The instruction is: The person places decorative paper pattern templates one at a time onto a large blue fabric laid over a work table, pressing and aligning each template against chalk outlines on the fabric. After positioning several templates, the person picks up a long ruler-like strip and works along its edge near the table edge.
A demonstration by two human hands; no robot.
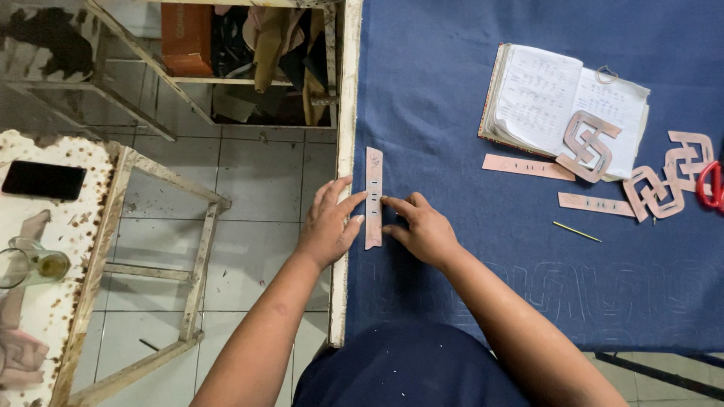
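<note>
A long pink cardboard strip (pixel 373 169) with small slots lies upright along the left edge of the dark blue cloth (pixel 467 151). My left hand (pixel 329 224) presses on the strip's lower left side with its fingers spread. My right hand (pixel 421 228) touches the strip from the right with its fingertips, fingers curled. Faint chalk outlines of interlocked shapes show on the cloth below my right forearm.
An open notebook (pixel 562 105) lies at the upper right with a pink interlocked template (pixel 587 145) on it. Two more slotted strips (pixel 528 166), other templates (pixel 664 185), red scissors (pixel 710 185) and a yellow pencil (pixel 577 231) lie nearby. A phone (pixel 43 180) and a glass (pixel 30 264) sit on a worn side table.
</note>
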